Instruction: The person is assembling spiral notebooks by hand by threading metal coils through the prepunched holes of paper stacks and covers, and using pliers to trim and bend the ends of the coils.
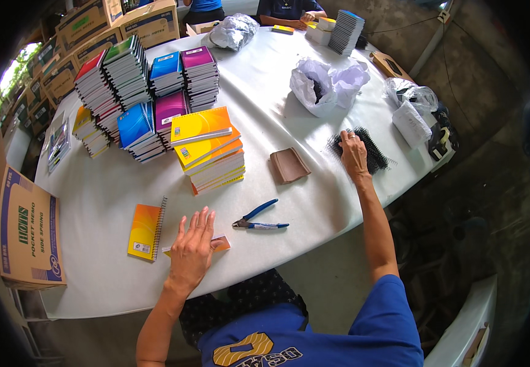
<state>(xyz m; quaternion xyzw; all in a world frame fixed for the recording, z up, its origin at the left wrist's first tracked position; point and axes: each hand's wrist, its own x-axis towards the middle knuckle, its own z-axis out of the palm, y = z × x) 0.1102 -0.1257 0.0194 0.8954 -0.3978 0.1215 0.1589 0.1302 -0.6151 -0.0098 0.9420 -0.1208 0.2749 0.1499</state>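
Note:
My left hand (191, 248) lies flat, fingers spread, on a small orange unbound notebook (221, 243) near the table's front edge. A bound orange spiral notebook (145, 231) lies just left of it. My right hand (355, 154) reaches far right and rests on a pile of black spiral binding coils (372, 150), fingers on the coils; I cannot see whether it has gripped one. Blue-handled pliers (259, 219) lie between my two hands.
The white table (289, 183) holds a stack of orange and yellow notebooks (210, 150), taller multicoloured stacks (136, 85), brown card pieces (289, 165) and white plastic bags (326, 82). Cardboard boxes (29, 229) stand at left and behind. Another person's hands (307, 17) work at the far end.

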